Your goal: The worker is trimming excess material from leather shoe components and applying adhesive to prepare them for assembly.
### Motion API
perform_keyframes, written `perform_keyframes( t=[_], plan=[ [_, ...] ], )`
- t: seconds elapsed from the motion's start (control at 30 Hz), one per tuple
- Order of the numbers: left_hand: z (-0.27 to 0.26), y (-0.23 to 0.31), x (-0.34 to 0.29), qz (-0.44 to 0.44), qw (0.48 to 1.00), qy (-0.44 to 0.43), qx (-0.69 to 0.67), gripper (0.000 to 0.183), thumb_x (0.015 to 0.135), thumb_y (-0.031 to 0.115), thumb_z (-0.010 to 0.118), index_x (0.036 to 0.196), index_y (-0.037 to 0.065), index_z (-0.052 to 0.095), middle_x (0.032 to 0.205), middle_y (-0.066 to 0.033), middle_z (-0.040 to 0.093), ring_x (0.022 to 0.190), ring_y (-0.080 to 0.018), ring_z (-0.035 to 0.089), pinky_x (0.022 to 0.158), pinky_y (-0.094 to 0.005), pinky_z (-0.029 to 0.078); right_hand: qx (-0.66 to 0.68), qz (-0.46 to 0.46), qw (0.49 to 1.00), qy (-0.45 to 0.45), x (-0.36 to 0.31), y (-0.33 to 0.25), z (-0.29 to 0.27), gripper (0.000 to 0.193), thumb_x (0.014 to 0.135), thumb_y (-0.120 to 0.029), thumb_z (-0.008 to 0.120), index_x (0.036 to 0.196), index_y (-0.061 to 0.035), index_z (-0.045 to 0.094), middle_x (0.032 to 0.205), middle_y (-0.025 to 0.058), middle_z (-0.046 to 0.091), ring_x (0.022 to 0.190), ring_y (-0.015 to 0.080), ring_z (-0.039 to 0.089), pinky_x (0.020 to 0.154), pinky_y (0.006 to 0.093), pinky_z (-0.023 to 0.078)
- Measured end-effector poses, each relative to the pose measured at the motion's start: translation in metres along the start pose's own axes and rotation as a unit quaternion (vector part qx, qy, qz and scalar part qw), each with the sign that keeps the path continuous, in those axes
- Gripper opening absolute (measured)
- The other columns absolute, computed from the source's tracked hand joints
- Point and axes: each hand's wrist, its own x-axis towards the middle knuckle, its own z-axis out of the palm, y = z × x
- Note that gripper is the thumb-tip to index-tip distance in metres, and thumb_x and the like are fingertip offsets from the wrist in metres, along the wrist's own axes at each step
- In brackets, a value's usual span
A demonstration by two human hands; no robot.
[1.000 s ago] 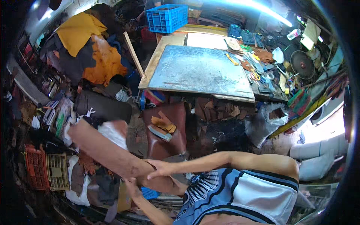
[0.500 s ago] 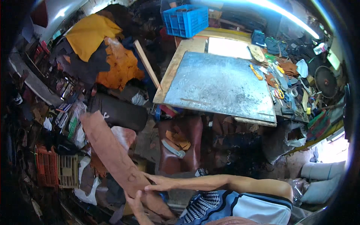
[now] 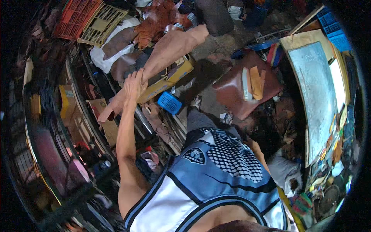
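Note:
My left hand point(image 3: 134, 86) is closed round a long piece of tan-pink leather point(image 3: 176, 48), gripping it where it narrows and bunches. From that grip the leather spreads out to a wide far end on the upper right; its lower end curls over at the left. Beneath it stands an open yellow cardboard box point(image 3: 170, 83) with dark pieces inside. Beside my body on the right, only a strip of skin of my right arm point(image 3: 258, 154) shows past the jersey; the fingers of my right hand are hidden.
A small blue plastic basket point(image 3: 169, 103) sits near the box. A brown cushioned seat point(image 3: 232, 87) bears an orange scrap and a pale strip. Red point(image 3: 77, 19) and beige crates point(image 3: 102, 25) stand at the upper left. At the right is the metal-topped worktable point(image 3: 315, 92) with tools.
The view has swung left and down. The leather has gone from both hands to my left hand alone, now held over the box. My right hand has let go and drawn back beside my body.

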Motion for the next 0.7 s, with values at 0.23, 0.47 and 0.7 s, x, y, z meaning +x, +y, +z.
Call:
perform_keyframes(
  t=[0.23,0.47,0.7],
  plan=[
    [0.196,-0.155,-0.026,0.024,0.981,0.064,0.184,0.052,0.077,0.020,0.071,0.127,0.012,0.057,0.100,-0.0164,0.065,0.095,-0.0340,0.064,0.082,-0.0507,0.050,0.067,0.045,0.971,0.225,-0.285,0.272,0.014,0.040,0.090,-0.029,0.056,0.118,-0.0020,0.064,0.108,0.0196,0.069,0.096,0.0399,0.066,0.084,0.0398,0.053],
    [0.352,0.098,-0.191,0.257,0.869,-0.421,-0.041,0.052,0.080,0.026,0.067,0.128,0.009,0.057,0.114,-0.0186,0.063,0.103,-0.0321,0.061,0.088,-0.0442,0.049,0.048,0.206,0.957,0.197,-0.544,0.106,0.336,0.039,0.089,-0.028,0.057,0.116,-0.0031,0.065,0.108,0.0196,0.069,0.097,0.0389,0.066,0.085,0.0404,0.053],
    [0.302,0.273,-0.055,0.375,0.721,-0.564,-0.149,0.053,0.085,0.034,0.065,0.128,0.005,0.058,0.116,-0.0230,0.065,0.108,-0.0383,0.062,0.094,-0.0432,0.048,0.069,0.224,0.912,0.337,-0.118,-0.014,0.164,0.040,0.087,-0.032,0.058,0.116,-0.0049,0.066,0.107,0.0207,0.069,0.099,0.0385,0.066,0.086,0.0432,0.053]
  ],
)
